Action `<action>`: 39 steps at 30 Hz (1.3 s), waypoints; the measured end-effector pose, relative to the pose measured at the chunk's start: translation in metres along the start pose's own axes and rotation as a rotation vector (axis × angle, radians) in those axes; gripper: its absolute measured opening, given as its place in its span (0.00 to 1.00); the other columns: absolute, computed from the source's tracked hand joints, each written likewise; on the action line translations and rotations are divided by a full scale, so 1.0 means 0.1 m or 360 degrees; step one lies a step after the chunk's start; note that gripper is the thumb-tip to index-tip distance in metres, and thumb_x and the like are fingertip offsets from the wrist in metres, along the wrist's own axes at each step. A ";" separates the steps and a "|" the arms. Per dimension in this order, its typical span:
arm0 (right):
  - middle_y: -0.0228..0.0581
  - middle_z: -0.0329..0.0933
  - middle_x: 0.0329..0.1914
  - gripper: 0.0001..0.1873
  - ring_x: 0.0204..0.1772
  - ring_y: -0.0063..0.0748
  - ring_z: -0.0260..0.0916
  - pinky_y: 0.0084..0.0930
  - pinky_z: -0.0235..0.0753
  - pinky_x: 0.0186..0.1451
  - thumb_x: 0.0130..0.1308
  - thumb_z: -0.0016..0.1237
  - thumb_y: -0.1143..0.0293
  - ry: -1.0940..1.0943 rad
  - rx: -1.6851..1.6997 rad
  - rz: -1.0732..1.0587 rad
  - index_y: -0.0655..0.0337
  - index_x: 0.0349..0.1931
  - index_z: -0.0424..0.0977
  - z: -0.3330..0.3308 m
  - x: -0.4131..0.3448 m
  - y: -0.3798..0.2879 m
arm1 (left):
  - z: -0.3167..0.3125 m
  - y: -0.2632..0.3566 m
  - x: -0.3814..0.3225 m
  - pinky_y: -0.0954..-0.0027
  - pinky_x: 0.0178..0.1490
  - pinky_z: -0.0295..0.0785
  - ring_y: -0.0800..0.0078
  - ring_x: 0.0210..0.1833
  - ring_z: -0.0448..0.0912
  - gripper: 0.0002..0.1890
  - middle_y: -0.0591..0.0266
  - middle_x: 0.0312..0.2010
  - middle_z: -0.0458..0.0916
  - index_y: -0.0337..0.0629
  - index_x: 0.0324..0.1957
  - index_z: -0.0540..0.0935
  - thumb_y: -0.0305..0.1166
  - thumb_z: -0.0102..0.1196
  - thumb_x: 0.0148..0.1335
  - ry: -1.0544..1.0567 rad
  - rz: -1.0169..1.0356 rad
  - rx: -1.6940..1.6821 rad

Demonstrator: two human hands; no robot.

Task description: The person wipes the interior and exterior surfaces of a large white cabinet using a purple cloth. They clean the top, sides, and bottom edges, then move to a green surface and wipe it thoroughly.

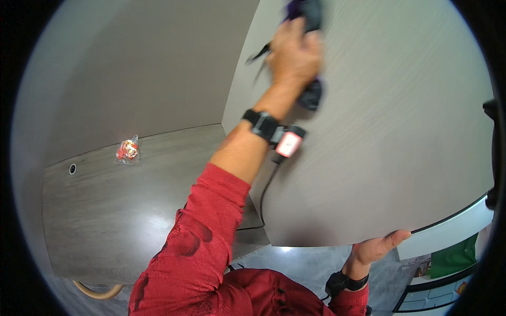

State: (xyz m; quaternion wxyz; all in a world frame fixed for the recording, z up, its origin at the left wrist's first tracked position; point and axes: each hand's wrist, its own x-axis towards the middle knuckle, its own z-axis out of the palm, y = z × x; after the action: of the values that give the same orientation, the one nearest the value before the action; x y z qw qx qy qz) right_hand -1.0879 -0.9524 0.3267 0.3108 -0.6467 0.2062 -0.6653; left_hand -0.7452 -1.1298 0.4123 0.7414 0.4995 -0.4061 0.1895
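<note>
My left hand (294, 55) reaches far up and presses a purple and dark grey cloth (311, 94) against a large grey wood-grain panel (375, 130). The cloth and fingers are blurred, and a thin dark strip sticks out on the hand's left side. On that wrist sits a black strap carrying a small lit device (288, 144) with a black cable. My right hand (379, 247) holds the panel's lower edge at the bottom right, its thumb lying along the edge. The rest of its fingers are hidden behind the panel.
To the left, a grey wood-grain surface (138, 205) carries a small clear packet with red and gold contents (128, 150) and a round hole fitting (72, 169). A curved wooden piece (99, 291) shows below. Green cloth (454, 256) is at the lower right.
</note>
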 end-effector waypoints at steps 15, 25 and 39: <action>0.38 0.61 0.76 0.43 0.75 0.36 0.57 0.32 0.53 0.78 0.79 0.20 0.34 0.0052 0.0121 0.0072 0.64 0.75 0.56 0.03 0.04 0.04 | -0.90 -0.34 -2.81 0.50 0.78 0.53 0.33 0.74 0.60 0.35 0.23 0.69 0.62 0.19 0.69 0.62 0.46 0.38 0.75 -0.0590 -0.1276 0.0103; 0.42 0.53 0.81 0.44 0.81 0.40 0.50 0.36 0.48 0.82 0.79 0.20 0.34 -0.0040 -0.0012 0.0130 0.66 0.78 0.48 0.12 0.08 -0.09 | -0.46 2.00 -0.90 0.32 0.64 0.62 0.32 0.70 0.64 0.30 0.38 0.68 0.67 0.48 0.66 0.73 0.47 0.55 0.63 -0.0097 0.0466 -0.0220; 0.45 0.50 0.82 0.45 0.82 0.40 0.47 0.34 0.44 0.83 0.80 0.16 0.35 -0.0063 -0.0164 0.0040 0.68 0.78 0.46 0.17 0.13 -0.11 | -1.05 0.41 -2.93 0.47 0.76 0.55 0.29 0.72 0.60 0.34 0.21 0.70 0.58 0.22 0.70 0.62 0.44 0.42 0.75 -0.0649 -0.1013 -0.0020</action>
State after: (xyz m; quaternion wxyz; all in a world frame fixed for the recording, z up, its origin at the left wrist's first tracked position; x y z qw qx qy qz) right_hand -1.0721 -0.9508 0.3454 0.2895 -0.6722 0.2421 -0.6370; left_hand -0.9054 -0.9817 0.1870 0.6703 0.6236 -0.3708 -0.1562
